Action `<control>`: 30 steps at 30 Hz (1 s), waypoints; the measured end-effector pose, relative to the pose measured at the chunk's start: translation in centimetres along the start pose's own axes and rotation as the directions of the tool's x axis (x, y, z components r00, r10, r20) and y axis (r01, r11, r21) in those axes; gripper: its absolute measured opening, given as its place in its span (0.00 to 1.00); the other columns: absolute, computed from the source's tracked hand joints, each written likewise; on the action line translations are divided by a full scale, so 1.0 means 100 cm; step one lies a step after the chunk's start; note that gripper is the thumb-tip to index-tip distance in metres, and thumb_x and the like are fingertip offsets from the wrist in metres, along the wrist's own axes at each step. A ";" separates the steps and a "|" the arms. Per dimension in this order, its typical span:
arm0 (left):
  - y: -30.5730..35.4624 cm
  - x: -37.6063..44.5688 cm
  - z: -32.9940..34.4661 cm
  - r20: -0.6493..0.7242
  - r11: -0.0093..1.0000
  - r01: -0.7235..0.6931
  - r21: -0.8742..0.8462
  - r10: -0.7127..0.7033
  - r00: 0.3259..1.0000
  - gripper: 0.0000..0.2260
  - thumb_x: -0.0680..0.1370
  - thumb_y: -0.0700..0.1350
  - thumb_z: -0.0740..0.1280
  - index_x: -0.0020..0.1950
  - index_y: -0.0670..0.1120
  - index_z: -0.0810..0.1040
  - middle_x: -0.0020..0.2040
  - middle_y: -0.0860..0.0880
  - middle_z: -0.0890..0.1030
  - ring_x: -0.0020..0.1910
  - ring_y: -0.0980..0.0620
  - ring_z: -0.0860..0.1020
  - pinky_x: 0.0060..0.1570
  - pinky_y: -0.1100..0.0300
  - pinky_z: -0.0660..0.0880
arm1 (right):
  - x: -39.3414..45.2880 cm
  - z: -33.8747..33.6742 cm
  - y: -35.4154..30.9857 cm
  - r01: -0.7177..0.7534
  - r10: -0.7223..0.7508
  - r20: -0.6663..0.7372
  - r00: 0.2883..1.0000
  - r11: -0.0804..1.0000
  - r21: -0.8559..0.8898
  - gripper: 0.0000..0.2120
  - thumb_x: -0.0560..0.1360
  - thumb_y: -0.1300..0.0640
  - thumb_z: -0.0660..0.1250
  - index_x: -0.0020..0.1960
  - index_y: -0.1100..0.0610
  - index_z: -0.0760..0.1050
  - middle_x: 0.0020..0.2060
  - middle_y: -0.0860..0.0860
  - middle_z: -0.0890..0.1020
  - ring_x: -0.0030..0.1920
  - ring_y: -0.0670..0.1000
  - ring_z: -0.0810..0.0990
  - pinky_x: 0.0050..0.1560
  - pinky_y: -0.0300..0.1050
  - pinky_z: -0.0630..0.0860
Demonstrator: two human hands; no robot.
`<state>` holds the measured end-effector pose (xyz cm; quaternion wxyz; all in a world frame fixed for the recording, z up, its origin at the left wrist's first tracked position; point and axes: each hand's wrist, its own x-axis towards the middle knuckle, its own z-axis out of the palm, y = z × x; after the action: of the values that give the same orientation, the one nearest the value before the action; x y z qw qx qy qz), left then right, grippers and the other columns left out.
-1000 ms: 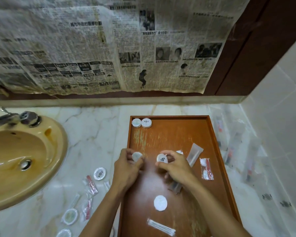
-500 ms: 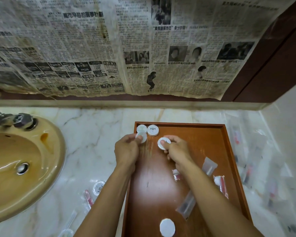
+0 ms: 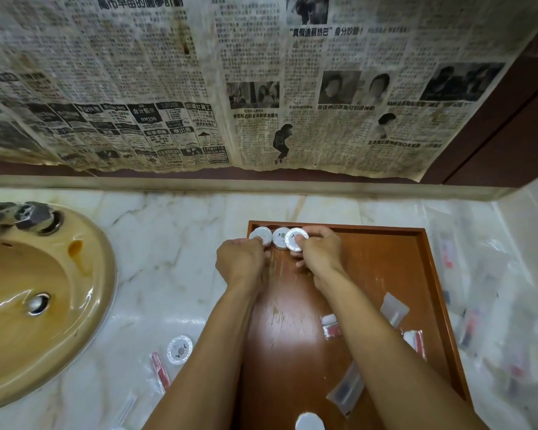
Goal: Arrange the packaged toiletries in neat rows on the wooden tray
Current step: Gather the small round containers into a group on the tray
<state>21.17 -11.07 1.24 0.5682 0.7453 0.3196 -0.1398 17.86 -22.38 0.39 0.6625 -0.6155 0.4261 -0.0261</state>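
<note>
Reaching the tray's (image 3: 385,234) far left corner after lifting two round soaps from mid-tray a second ago. Pressing the right-hand soap (image 3: 296,238) into line beside the middle soap (image 3: 280,238), with the right hand (image 3: 319,252) curled over it, thumb and fingers pinching its rim. Nudging the corner soap (image 3: 259,235) with the left hand (image 3: 239,262), fingers bent round its near edge; whether gripping a separate disc underneath or only steadying that one, impossible to tell. Showing three discs side by side, touching, along the back wall where only two were standing a moment earlier. Extending the first row, in other words, and leaving the bulk of the job undone. Lying loose further down the tray: a red sachet (image 3: 330,326), a clear packet (image 3: 393,308), a second red sachet (image 3: 415,339), a long dark packet (image 3: 347,389) and one more soap (image 3: 309,422) at the near edge. Waiting on the marble bench (image 3: 168,243) between sink (image 3: 38,293) and tray: another boxed soap (image 3: 180,350) and a red-tipped sachet (image 3: 159,369), with more clear packets blurred along the right side.
</note>
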 end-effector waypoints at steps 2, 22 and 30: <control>0.001 -0.005 0.003 -0.001 0.998 0.022 -0.063 -0.023 1.000 0.05 0.70 0.42 0.71 0.39 0.41 0.82 0.28 0.48 0.83 0.25 0.53 0.80 0.29 0.61 0.76 | 0.002 0.002 0.001 -0.009 0.009 -0.002 1.000 1.000 0.005 0.06 0.76 0.65 0.66 0.50 0.57 0.75 0.40 0.54 0.82 0.32 0.50 0.81 0.22 0.40 0.72; -0.010 -0.012 0.000 -0.036 0.897 -0.262 0.356 0.294 0.955 0.13 0.77 0.50 0.64 0.43 0.39 0.78 0.30 0.50 0.80 0.34 0.49 0.80 0.37 0.59 0.74 | 0.013 0.006 0.012 -0.035 0.034 0.045 0.998 0.999 0.018 0.05 0.76 0.64 0.66 0.47 0.55 0.74 0.44 0.58 0.83 0.32 0.50 0.81 0.23 0.40 0.72; -0.023 0.036 -0.024 0.544 0.084 -0.751 0.655 0.637 0.545 0.19 0.77 0.52 0.67 0.67 0.48 0.75 0.71 0.44 0.67 0.72 0.45 0.60 0.61 0.46 0.70 | 0.015 0.002 0.015 -0.024 0.021 0.054 0.998 0.999 0.043 0.05 0.76 0.64 0.66 0.47 0.55 0.74 0.43 0.58 0.83 0.32 0.50 0.81 0.25 0.40 0.73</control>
<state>22.12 -7.29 -1.78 0.1411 0.9649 -0.2193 -0.0324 18.18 -22.69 -1.63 0.6872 -0.5967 0.4143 -0.0114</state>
